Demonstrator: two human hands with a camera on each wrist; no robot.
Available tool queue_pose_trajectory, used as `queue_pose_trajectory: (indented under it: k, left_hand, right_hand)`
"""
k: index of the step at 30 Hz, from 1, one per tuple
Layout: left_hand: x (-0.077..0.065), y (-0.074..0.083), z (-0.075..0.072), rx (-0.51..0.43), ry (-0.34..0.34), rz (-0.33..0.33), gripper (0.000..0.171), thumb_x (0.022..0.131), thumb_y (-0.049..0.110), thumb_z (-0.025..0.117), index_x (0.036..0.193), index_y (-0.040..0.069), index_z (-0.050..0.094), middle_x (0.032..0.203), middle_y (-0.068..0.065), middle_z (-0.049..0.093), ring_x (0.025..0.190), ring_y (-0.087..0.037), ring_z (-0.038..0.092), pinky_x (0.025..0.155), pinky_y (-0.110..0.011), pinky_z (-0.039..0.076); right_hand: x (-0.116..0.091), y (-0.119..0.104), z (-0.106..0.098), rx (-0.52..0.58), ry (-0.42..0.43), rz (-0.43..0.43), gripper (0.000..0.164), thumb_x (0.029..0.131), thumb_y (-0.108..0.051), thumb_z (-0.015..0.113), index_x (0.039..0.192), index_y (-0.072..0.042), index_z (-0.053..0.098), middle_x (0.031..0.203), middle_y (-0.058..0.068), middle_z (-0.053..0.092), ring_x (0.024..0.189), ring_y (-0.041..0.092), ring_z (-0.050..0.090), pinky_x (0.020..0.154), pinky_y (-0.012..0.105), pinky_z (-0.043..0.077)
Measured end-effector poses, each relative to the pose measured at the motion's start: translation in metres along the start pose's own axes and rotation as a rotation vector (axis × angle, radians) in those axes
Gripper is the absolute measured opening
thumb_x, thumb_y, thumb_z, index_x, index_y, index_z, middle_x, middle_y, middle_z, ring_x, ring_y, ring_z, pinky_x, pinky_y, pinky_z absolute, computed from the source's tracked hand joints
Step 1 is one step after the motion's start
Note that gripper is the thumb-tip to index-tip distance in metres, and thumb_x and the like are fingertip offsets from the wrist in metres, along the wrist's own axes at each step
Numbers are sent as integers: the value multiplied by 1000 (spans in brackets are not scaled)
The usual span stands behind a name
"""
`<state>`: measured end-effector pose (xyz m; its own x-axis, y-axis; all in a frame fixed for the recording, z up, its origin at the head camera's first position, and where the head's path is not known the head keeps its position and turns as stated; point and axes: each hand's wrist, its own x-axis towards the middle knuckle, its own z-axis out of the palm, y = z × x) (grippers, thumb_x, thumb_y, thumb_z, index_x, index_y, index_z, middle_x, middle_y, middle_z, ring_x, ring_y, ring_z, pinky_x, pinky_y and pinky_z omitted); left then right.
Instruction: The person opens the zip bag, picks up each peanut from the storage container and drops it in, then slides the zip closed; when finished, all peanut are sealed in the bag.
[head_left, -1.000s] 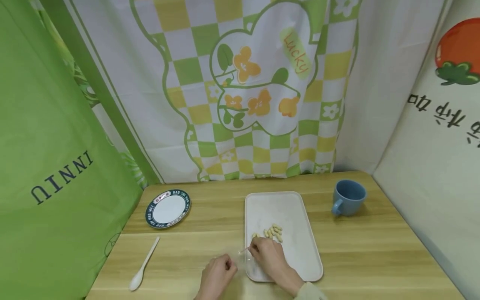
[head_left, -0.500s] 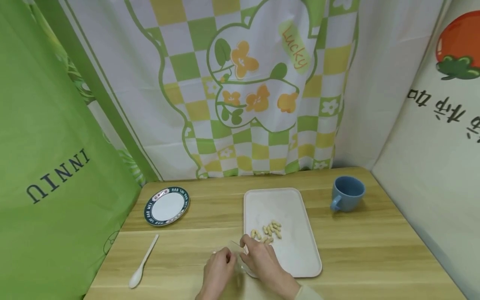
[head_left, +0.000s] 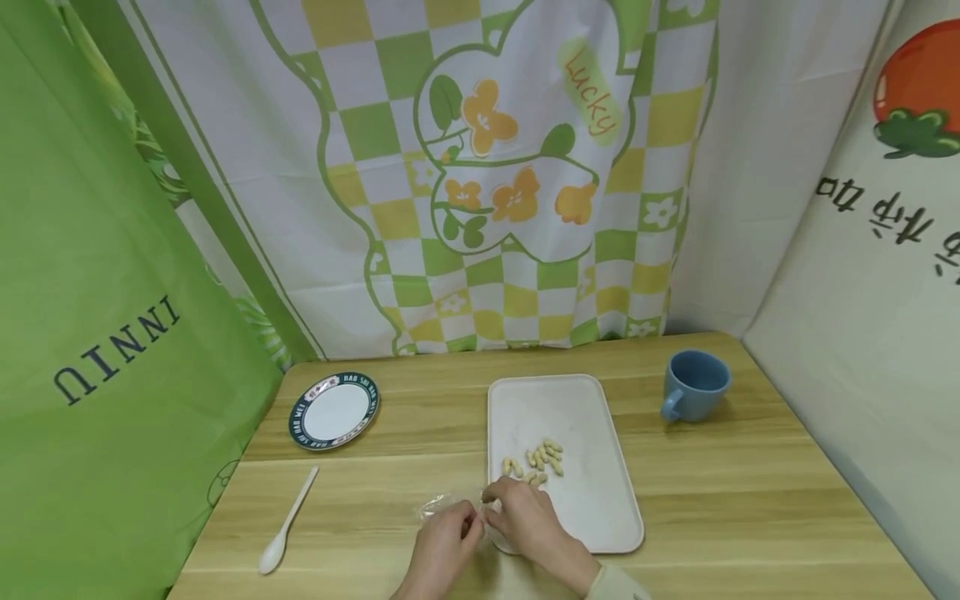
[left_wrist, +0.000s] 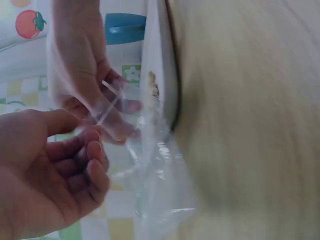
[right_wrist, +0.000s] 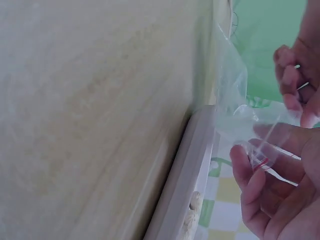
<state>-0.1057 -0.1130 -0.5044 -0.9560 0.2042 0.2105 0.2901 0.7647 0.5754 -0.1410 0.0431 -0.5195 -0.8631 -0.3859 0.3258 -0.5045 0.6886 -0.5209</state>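
A clear plastic bag (left_wrist: 165, 175) with a seal strip along its mouth hangs limp between my two hands. My left hand (head_left: 446, 537) pinches one end of the mouth between thumb and forefinger, its other fingers curled. At the other end, my right hand (head_left: 528, 518) holds the bag's edge; a small red mark (right_wrist: 261, 163) on the plastic shows beside its fingers in the right wrist view. Several unshelled peanuts (head_left: 543, 457) lie on a pale rectangular tray (head_left: 600, 508), just beyond the right hand, which is over the tray's near left side.
A white plate (head_left: 333, 412) with a dark patterned rim lies at the back left, and a white spoon (head_left: 287, 522) in front of it. A blue mug (head_left: 695, 387) stands at the back right. Printed curtains (head_left: 517, 208) enclose the wooden table (head_left: 720, 500).
The right hand has moved slightly left, closer to the left hand, and the bag's mouth has shifted with them. More peanuts on the tray show than one second ago. The head view has tilted slightly.
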Motion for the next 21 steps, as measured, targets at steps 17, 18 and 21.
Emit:
queue_pose_trajectory:
  k: [17,18,21]
  left_hand:
    - [6,-41,28,224,223,366,120,55,50,87,147,0,28,141,-17,45,129,-39,41,102,-51,39]
    - [7,-41,29,215,235,371,119,55,49,87,147,0,29,137,-16,48,126,-38,43,101,-50,40]
    - [11,-41,32,203,275,389,114,56,48,87,144,-1,34,125,-12,54,120,-34,48,97,-46,45]
  right_hand:
    - [8,-2,-9,145,-97,59,34,70,-31,84,92,-8,71,89,1,68,81,20,63,66,25,50]
    - [9,-3,-9,157,-101,66,34,70,-31,84,93,-8,71,89,2,68,82,21,63,66,26,50]
    - [10,-4,-11,184,-111,86,37,70,-31,84,95,-7,71,90,2,68,82,21,62,66,25,49]
